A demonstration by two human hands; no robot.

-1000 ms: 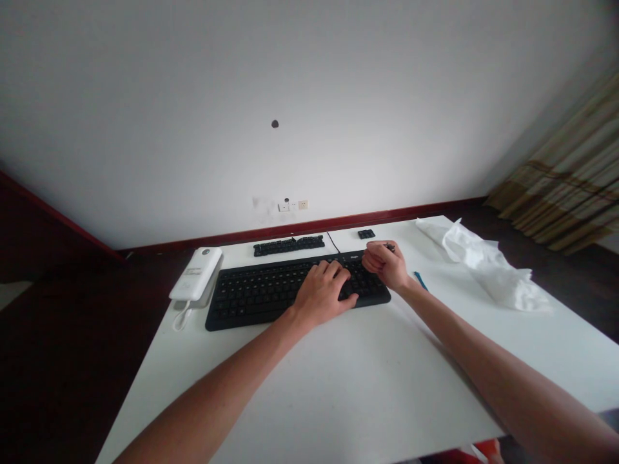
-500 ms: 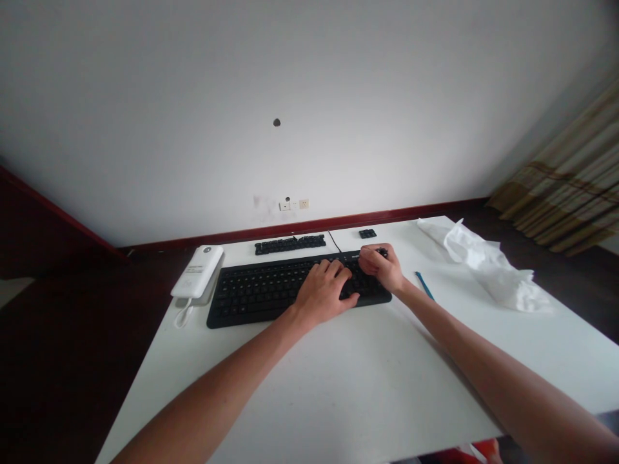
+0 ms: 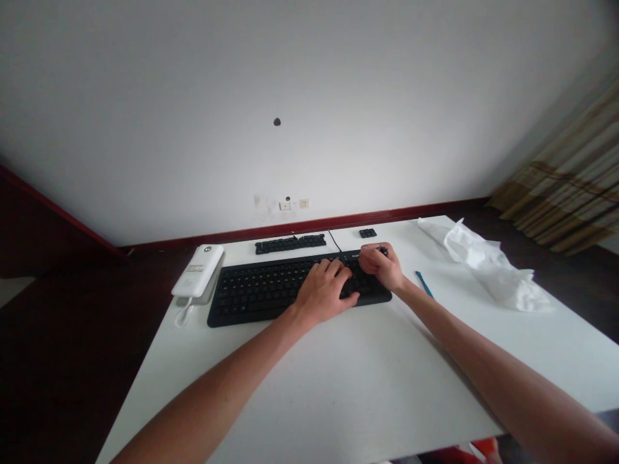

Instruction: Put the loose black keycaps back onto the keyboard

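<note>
- Black keyboard (image 3: 256, 299): centre of the lower frame, on a white table (image 3: 367, 386).
- Left hand (image 3: 322, 293): open, fingers curled on the keys.
- Right hand (image 3: 382, 267): pinched shut at the keyboard's upper right on a small dark item (image 3: 383, 251), too small to identify.
- Loose black keycaps (image 3: 290, 244): just beyond the keyboard.

The room is being lit dimly and evenly, with no light source showing in frame. The white wall (image 3: 309, 96) is carrying the brightest area near its centre and is falling to grey toward the corners, where vignetting is darkening the picture. The white table (image 3: 387, 399) is reflecting a soft, low sheen without hard glare. A faint soft shadow is lying along the underside of the right forearm (image 3: 464, 332). The dark floor (image 3: 58, 361) is losing nearly all detail. Wide-angle distortion is bending the skirting board (image 3: 62, 208) and the curtain (image 3: 565, 180) at the edges. The black keyboard (image 3: 271, 299) is showing slight softness, its legends unreadable.
</note>
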